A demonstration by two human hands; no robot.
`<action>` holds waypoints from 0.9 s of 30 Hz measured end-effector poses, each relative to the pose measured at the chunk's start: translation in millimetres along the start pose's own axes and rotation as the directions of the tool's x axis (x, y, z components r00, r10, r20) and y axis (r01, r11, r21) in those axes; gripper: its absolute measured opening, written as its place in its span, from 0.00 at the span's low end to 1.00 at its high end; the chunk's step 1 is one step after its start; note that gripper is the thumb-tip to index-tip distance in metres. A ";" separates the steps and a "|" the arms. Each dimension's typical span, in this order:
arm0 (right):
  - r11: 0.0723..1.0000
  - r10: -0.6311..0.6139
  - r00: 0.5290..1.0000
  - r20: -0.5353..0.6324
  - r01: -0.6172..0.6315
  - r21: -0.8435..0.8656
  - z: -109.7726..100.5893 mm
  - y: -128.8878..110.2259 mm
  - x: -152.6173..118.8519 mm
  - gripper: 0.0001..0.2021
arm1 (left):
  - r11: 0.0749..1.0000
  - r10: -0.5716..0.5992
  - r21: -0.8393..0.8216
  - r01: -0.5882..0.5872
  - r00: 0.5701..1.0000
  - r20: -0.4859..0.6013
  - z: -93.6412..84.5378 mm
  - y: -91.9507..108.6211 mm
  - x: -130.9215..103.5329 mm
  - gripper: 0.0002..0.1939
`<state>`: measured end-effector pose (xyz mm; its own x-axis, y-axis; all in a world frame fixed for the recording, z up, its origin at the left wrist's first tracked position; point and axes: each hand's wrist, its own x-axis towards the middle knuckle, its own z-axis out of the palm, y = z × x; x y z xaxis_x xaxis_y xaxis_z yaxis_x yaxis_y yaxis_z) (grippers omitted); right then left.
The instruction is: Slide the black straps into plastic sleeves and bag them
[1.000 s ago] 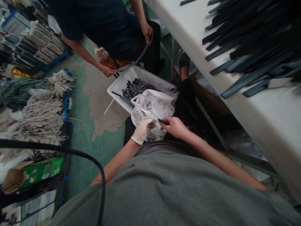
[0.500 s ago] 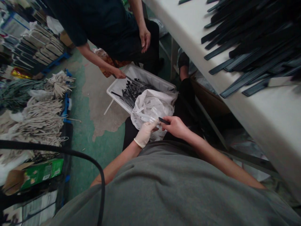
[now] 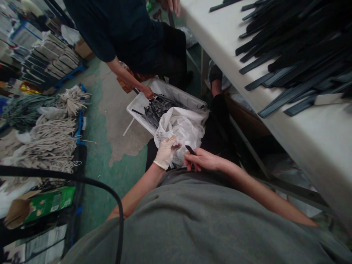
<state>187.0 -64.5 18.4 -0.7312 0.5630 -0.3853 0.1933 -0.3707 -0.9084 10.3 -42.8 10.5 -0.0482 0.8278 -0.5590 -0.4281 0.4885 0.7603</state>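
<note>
My right hand (image 3: 202,160) is closed on a narrow black piece (image 3: 190,149), whose flat end juts out past the thumb. The rest of the piece is hidden in the fingers, so its kind is unclear. My left hand (image 3: 165,152), in a pale thin glove, hovers over the near left side of a white plastic bag (image 3: 189,119). Its fingers are loosely bent and apart, with nothing clearly seen in them. Inside the bag, which rests open on my lap, lie whitish, see-through scraps (image 3: 183,135).
Beyond the bag, a white bin (image 3: 183,95) holds black strips (image 3: 158,110); a co-worker's hand (image 3: 148,92) reaches into it. Many black straps (image 3: 286,69) cover the white table (image 3: 310,143) at right. Bundled cords (image 3: 52,141) lie at left. A black cable (image 3: 110,189) crosses lower left.
My hands have moved apart; the left shifted slightly left, while the right lowered toward my body with the black piece. The co-worker's one hand moved deeper over the bin, the other up to the table edge.
</note>
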 end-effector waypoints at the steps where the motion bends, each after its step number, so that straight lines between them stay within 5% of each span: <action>1: 1.000 0.002 1.000 0.002 -0.002 0.010 1.8 -0.5 1.9 0.27 | 0.999 -0.016 -0.028 0.016 1.000 0.011 1.8 1.3 -1.1 0.20; 7: 0.998 -0.004 0.999 -0.053 0.007 0.061 4.6 -1.0 7.8 0.26 | 0.990 -0.080 -0.106 0.094 0.989 0.127 1.6 0.0 -1.8 0.14; 16: 0.986 -0.052 0.999 -0.010 0.053 0.160 5.2 7.0 11.9 0.27 | 0.962 -0.164 -0.229 0.152 0.986 -0.036 8.2 0.8 0.6 0.17; 27: 0.959 0.015 0.999 0.041 -0.026 0.284 5.3 16.0 22.4 0.27 | 0.988 -0.046 -0.146 0.057 0.996 0.074 9.9 -5.8 -3.8 0.16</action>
<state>170.3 -61.7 -3.8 -0.7541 0.5269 -0.3921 0.0185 -0.5797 -0.8146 21.8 -46.0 11.5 0.0385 0.8225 -0.5675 -0.5575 0.4890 0.6709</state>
